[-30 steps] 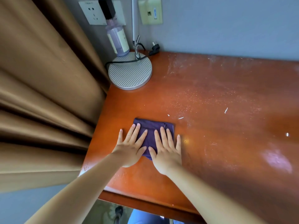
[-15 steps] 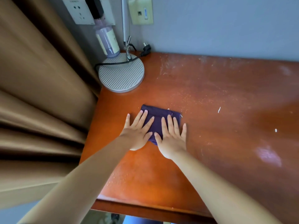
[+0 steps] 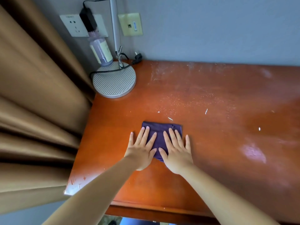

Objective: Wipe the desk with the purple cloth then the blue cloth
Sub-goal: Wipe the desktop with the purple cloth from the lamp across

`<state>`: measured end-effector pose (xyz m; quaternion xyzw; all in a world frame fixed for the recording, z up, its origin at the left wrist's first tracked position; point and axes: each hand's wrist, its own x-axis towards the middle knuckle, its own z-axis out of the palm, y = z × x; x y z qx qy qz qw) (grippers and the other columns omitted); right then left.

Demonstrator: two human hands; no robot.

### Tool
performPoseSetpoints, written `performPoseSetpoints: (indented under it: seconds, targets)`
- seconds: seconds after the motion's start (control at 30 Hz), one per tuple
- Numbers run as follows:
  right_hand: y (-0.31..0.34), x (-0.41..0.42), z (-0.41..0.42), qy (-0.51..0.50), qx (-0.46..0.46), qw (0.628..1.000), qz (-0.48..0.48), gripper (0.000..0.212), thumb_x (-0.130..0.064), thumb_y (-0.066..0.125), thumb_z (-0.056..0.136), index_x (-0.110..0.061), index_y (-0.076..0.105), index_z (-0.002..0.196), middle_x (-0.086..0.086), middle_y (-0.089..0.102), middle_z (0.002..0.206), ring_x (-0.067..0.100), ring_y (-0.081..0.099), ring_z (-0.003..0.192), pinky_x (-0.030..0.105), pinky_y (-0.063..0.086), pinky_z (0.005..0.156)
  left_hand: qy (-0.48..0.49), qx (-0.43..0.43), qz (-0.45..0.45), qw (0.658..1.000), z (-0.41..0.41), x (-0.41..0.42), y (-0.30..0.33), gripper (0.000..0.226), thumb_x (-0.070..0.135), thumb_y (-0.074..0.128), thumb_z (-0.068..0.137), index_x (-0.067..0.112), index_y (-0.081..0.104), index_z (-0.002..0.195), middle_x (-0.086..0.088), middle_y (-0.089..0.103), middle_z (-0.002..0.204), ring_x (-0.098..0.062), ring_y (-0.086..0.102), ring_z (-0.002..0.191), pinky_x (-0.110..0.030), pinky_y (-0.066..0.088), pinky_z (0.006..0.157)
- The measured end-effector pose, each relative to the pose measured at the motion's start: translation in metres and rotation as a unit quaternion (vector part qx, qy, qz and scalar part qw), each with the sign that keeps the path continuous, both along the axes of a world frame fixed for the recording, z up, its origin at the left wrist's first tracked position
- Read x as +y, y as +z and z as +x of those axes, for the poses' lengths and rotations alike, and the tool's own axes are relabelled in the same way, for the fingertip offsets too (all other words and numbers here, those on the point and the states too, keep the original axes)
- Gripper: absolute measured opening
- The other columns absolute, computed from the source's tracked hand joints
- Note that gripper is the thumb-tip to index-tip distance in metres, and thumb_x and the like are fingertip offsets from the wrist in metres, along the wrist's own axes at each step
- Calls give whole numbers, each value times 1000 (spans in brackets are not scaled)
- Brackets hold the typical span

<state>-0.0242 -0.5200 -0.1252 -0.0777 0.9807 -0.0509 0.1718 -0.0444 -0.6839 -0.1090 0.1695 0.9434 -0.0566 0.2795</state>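
Note:
A folded purple cloth (image 3: 159, 129) lies flat on the reddish-brown wooden desk (image 3: 211, 151), left of the middle. My left hand (image 3: 141, 148) presses on its left half with straight, spread fingers. Beside it, my right hand (image 3: 177, 150) presses flat on the right half in the same way. Both palms cover the cloth's near part. White dust and a few small white scraps (image 3: 206, 111) speckle the desk beyond and to the right of the cloth. No blue cloth is in view.
A round grey lamp base (image 3: 114, 81) with its pole and black cable stands at the back left corner, a bottle (image 3: 101, 51) behind it. Brown curtains (image 3: 37, 103) hang along the desk's left edge. Wall sockets sit above.
Both hands pushed the cloth away from me toward the lamp, then drew it back toward the near edge; it now lies below the white scraps.

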Motion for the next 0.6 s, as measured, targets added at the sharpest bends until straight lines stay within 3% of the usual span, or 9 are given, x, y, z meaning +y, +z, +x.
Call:
performPoseSetpoints:
  seconds: [0.1,0.23,0.43,0.6]
  targets:
    - [1,8,-30,-11,-15,1000,-1,63,-56,1,96,-28,-19,149,-4,-27,157,15,-24,144,47,-22,111,7,-1,9,1000,-26,9,0,59,50,3,100,27,-23,148,-6,-34,154,-22,-33,140,-56,-11,115]
    - [5,13,-71,-19,-53,998,-6,64,-54,12,100,-28,-18,150,-4,-29,156,14,-25,144,49,-16,115,1,5,10,1000,-65,14,0,59,49,4,101,27,-22,149,-5,-33,154,-21,-33,141,-55,-10,115]
    - [6,10,-75,-38,-50,998,-15,64,-54,10,100,-26,-18,150,-3,-27,157,16,-24,144,50,-16,114,-6,1,-9,1000,-74,15,2,59,49,3,101,27,-23,148,-5,-34,153,-21,-33,140,-57,-12,115]
    - [-2,-6,-25,-21,-23,1000,-5,74,-59,-15,81,-22,-18,145,0,-28,151,21,-13,147,49,-18,112,-19,-1,-19,1000,-31,-1,5,60,50,1,100,26,-24,148,-5,-34,154,-21,-32,141,-57,-12,114]
